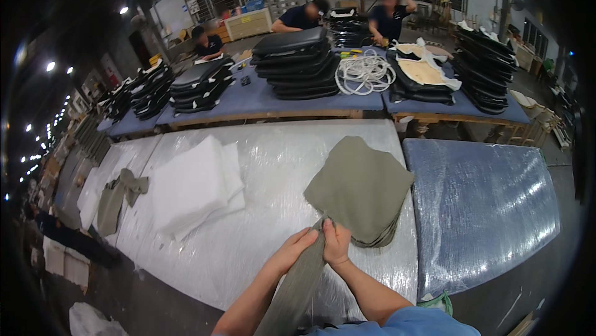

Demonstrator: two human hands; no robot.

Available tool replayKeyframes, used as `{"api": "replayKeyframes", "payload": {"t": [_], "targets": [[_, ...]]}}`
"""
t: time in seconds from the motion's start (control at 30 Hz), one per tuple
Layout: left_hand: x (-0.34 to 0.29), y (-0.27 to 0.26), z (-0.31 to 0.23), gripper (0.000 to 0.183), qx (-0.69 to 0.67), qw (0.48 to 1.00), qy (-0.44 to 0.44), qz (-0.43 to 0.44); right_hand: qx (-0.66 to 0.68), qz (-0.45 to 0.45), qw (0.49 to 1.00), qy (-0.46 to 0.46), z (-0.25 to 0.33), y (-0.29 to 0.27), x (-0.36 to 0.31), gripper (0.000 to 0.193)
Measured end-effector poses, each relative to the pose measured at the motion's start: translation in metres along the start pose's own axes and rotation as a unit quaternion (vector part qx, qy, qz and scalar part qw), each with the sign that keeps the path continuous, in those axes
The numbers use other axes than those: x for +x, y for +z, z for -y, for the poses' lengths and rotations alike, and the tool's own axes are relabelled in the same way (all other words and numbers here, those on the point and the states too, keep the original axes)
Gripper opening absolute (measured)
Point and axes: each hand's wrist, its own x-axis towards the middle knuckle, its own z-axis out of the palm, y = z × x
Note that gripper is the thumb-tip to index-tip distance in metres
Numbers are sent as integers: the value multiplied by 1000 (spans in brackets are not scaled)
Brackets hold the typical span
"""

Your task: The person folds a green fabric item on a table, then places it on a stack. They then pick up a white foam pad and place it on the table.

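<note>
Left hand (pixel 297 248) and right hand (pixel 336 243), close together, are pinching one end of a grey-green cloth (pixel 294 289), presumably keeping its edge controlled; the rest is trailing toward the person's body. A green fabric stack (pixel 360 184) is lying just beyond, seemingly for easy reach; white padding (pixel 191 187) is sitting leftward on the plastic-covered worktop (pixel 276 156).

Head-worn, above and behind the fingers (pixel 307 237); looks down and forward over them, at near range, in wide fisheye.
</note>
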Motion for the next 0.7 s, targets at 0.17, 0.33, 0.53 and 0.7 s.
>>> {"api": "replayKeyframes", "payload": {"t": [0.17,0.33,0.53,0.7], "targets": [[0,18,0,60,42,999,11,-14,-40,30,999,7,-9,-19,7,42],[7,11,13,65,153,974,146,-82,-28,50,998,26,-10,-14,4,43],[8,30,-23,75,189,980,60,14,0,32,999,41,-23,-22,-4,50],[6,22,35,74,152,986,66,-12,-57,2,995,87,-39,-55,11,58]]}}
